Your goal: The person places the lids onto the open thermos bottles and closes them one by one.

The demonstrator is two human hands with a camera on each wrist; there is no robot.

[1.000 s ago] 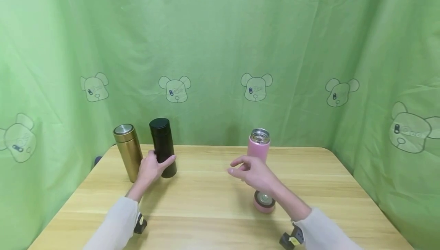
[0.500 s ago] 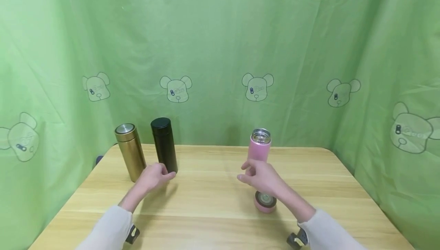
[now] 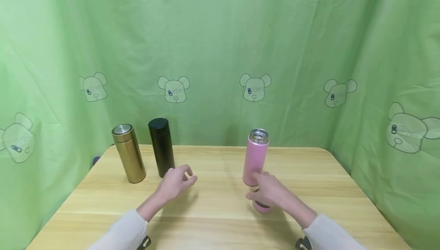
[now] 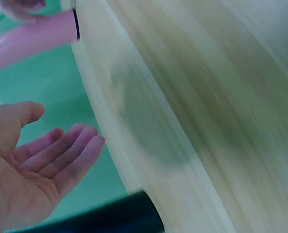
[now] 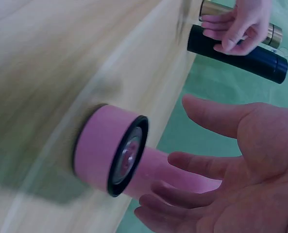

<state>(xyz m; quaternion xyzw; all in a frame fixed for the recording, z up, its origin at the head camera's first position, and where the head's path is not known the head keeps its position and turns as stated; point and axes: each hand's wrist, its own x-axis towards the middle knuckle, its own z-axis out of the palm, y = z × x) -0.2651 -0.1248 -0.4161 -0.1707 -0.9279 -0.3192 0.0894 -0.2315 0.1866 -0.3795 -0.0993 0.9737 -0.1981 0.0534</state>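
A pink thermos (image 3: 255, 160) stands upright on the right side of the table, its steel mouth uncovered. In front of it lies its pink lid (image 5: 105, 145), inner side up. My right hand (image 3: 273, 193) hovers just above the lid with fingers spread, partly hiding it in the head view; the right wrist view shows nothing in the palm. My left hand (image 3: 174, 182) is in the air, fingers loosely bent and holding nothing. Just behind it stands a black thermos (image 3: 161, 146) with its lid on. Left of that is a gold thermos (image 3: 130, 154), capped in steel and gold.
The light wooden table (image 3: 213, 204) reaches back to a green curtain (image 3: 206, 43) with printed bear heads, which also hangs along both sides. Bare tabletop lies between the black and pink thermoses.
My left hand has let go of the black thermos and moved toward the middle and nearer. My right hand has moved from in front of the pink thermos down over the lid.
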